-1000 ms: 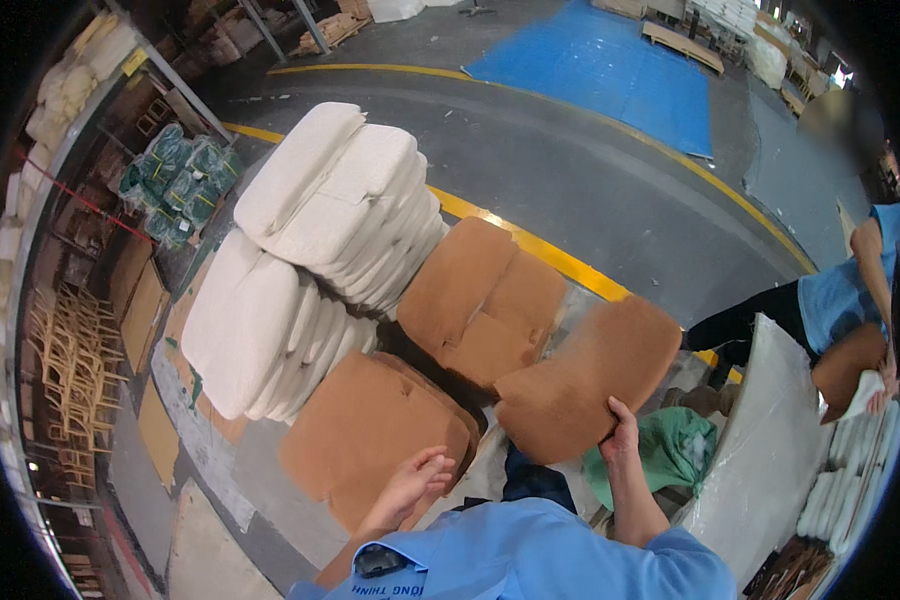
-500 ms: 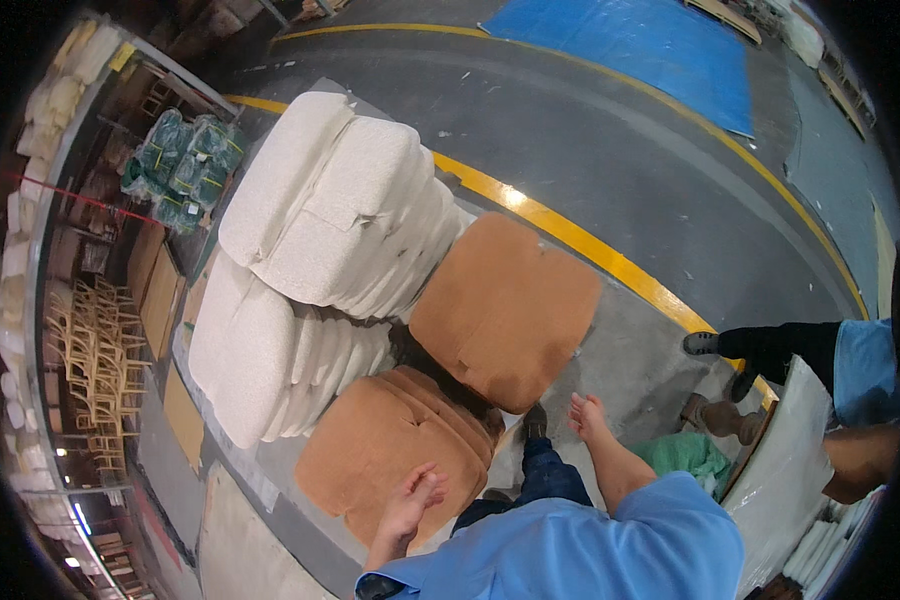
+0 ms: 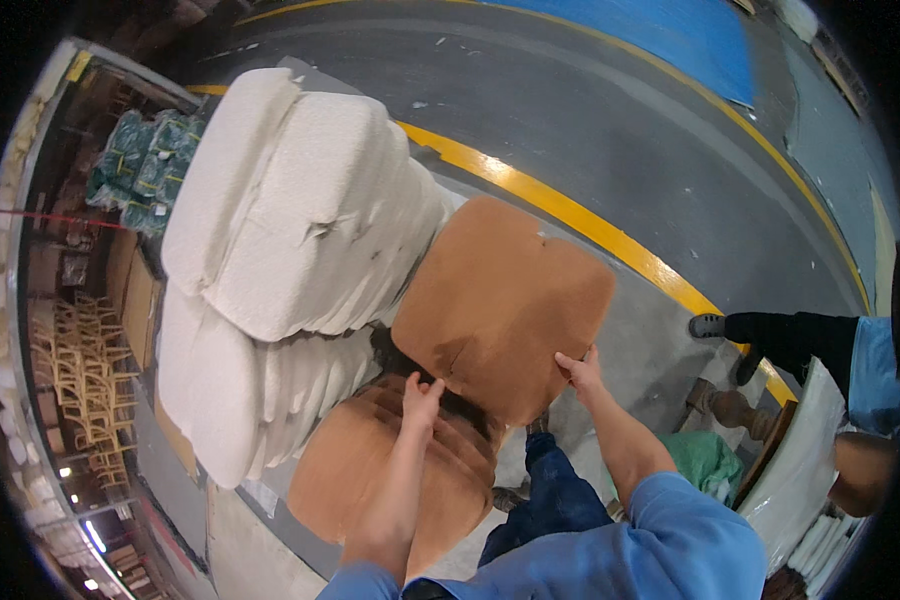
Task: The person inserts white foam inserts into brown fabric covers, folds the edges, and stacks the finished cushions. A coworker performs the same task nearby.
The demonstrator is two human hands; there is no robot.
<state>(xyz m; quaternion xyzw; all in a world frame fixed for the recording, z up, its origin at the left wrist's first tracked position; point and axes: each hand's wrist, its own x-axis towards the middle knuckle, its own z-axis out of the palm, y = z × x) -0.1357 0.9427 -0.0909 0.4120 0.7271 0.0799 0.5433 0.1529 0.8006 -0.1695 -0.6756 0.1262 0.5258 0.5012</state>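
A brown foam seat cushion (image 3: 505,300), rounded at the corners and slit at its near edge, lies on top of a stack in front of me. My right hand (image 3: 582,375) grips its near right edge, thumb over the top face. At the near left edge is my left hand (image 3: 423,403), its thumb by the cushion's rim and its fingers apart; whether it bears on the foam I cannot tell. Below my left forearm sits a lower stack of brown cushions (image 3: 330,470). What lies under the top cushion is mostly hidden.
Tall stacks of white speckled foam cushions (image 3: 310,220) stand at the left. Wooden chair frames (image 3: 85,380) and green wrapped bundles (image 3: 150,170) are farther left. A yellow floor line (image 3: 570,225) runs behind. At right are a green sack (image 3: 705,460) and another person's leg (image 3: 790,335).
Both hands have moved forward to the top brown cushion, and the right one has taken hold of its edge. The view has shifted a little, closer to the stacks.
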